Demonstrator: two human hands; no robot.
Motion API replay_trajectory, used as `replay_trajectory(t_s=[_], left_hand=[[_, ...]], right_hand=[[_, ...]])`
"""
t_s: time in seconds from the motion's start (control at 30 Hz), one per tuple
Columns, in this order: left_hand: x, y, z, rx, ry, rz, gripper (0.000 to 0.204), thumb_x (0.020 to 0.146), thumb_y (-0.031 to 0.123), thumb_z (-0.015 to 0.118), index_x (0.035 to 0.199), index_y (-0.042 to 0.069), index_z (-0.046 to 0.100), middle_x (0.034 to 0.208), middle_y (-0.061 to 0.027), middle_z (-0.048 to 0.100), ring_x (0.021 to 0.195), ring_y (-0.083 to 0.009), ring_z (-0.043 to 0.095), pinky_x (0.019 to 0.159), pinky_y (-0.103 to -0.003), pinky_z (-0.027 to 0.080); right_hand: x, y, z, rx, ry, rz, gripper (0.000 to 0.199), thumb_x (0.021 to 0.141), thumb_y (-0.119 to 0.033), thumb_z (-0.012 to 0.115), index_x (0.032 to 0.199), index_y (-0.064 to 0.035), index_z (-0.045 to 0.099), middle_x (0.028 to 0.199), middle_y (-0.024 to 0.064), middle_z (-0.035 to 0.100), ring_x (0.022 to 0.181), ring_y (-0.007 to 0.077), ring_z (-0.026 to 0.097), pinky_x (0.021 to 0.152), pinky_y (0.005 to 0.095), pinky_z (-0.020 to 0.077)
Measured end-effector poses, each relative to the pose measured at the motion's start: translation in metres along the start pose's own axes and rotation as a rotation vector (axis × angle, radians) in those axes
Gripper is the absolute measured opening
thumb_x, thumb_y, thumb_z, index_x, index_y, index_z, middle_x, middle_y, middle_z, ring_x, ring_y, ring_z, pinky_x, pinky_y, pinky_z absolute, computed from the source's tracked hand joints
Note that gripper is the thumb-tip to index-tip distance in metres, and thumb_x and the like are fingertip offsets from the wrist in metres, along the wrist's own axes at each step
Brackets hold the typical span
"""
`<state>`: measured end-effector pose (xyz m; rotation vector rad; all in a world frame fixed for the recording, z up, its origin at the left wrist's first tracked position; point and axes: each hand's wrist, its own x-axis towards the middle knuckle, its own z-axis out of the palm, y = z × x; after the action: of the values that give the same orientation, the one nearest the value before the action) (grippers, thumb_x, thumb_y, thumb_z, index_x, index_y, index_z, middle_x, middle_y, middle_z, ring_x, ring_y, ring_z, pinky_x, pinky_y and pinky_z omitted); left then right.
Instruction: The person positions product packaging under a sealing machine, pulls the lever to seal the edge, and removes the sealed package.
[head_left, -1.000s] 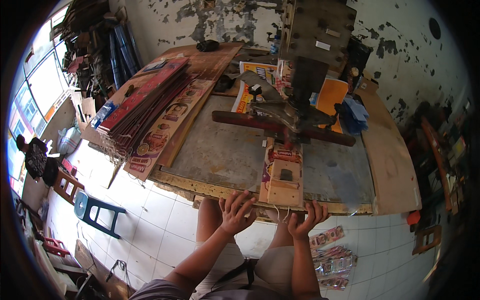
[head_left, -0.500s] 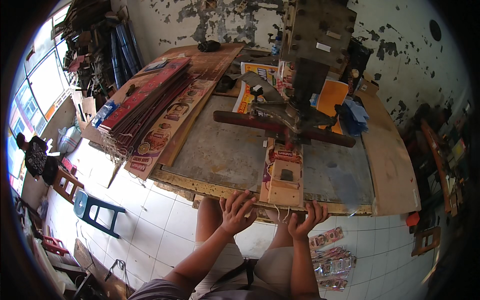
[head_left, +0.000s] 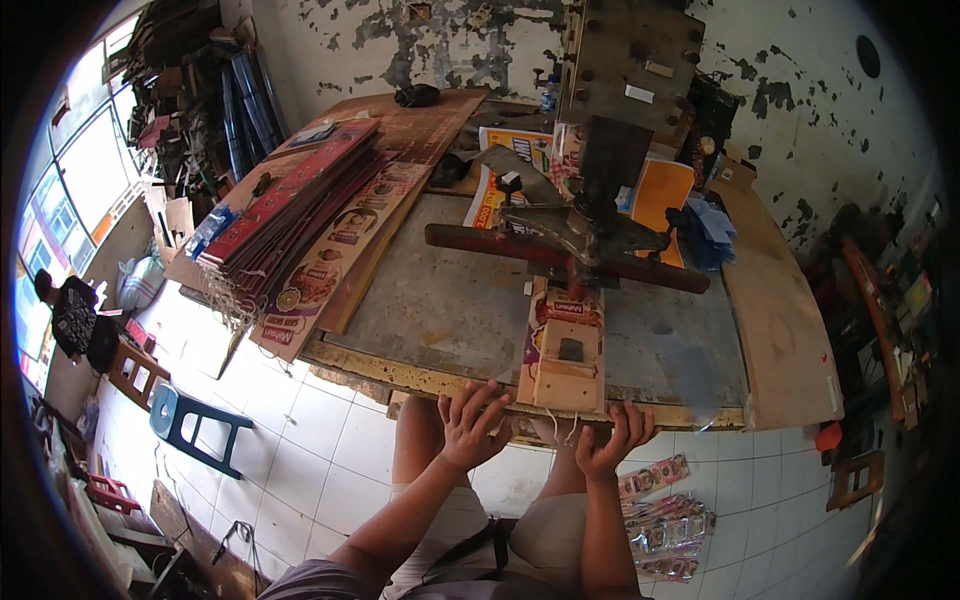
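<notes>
My left hand (head_left: 470, 430) rests on the worn front edge of the workbench (head_left: 420, 375), fingers spread and nothing in them. Further right along that edge my right hand (head_left: 612, 442) lies in the same way, its fingers apart and bare. Between the two hands is a wooden jig block (head_left: 570, 385) with a dark patch on top. It sits on a printed cardboard strip (head_left: 535, 325), and pale strings hang from its front end. The strip's far end lies under a heavy press (head_left: 595, 215) with a long dark red crossbar.
A stack of red printed strips with strings (head_left: 290, 190) covers the bench's left side. Blue pieces (head_left: 710, 235) and an orange sheet (head_left: 660, 195) lie right of the press. On the floor are a blue stool (head_left: 195, 425) and printed strips (head_left: 665, 530). A person (head_left: 75, 320) is at far left.
Both hands stay in place on the bench edge. The view shifts very slightly, and the person at far left has moved a little. The block and strip have not moved.
</notes>
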<state>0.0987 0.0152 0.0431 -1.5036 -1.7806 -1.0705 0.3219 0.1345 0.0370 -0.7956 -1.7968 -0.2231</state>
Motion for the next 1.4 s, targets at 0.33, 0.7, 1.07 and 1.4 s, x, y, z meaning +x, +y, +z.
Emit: replay_trajectory(t_s=[0.33,0.7,1.07,1.4], left_hand=[[-0.002,-0.001,0.004,0.006,0.023,0.013,0.045,0.083,0.029,0.074,0.127,0.024,0.068,0.144,-0.0007,0.059,0.144,-0.0267,0.041,0.127,-0.051,0.008],[-0.004,-0.002,0.005,0.026,0.022,0.021,0.043,0.083,0.028,0.074,0.126,0.025,0.069,0.143,0.0000,0.059,0.143,-0.0267,0.041,0.126,-0.052,0.008],[-0.008,-0.007,0.015,-0.002,0.087,0.033,0.046,0.079,0.027,0.077,0.124,0.026,0.069,0.142,0.0013,0.061,0.142,-0.0261,0.042,0.126,-0.052,0.007],[-0.011,-0.007,0.016,0.032,0.058,0.029,0.047,0.080,0.028,0.075,0.126,0.026,0.067,0.145,-0.0001,0.058,0.144,-0.0275,0.039,0.126,-0.052,0.007]], right_hand=[[-0.001,0.001,0.002,0.003,0.010,-0.005,0.049,0.097,-0.044,0.061,0.132,-0.0098,0.055,0.144,0.0135,0.050,0.147,0.0402,0.028,0.122,0.0617,0.0060],[-0.002,0.000,0.002,-0.039,0.002,-0.028,0.052,0.099,-0.044,0.057,0.132,-0.0039,0.053,0.144,0.0176,0.050,0.144,0.0448,0.031,0.119,0.0665,0.0102],[-0.004,0.008,0.013,-0.044,0.075,-0.075,0.051,0.097,-0.042,0.058,0.133,-0.0076,0.051,0.145,0.0159,0.048,0.146,0.0437,0.029,0.120,0.0649,0.0062],[-0.003,0.005,0.010,-0.056,0.063,-0.058,0.050,0.095,-0.041,0.059,0.132,-0.0077,0.051,0.144,0.0157,0.049,0.145,0.0438,0.029,0.120,0.0644,0.0061]])
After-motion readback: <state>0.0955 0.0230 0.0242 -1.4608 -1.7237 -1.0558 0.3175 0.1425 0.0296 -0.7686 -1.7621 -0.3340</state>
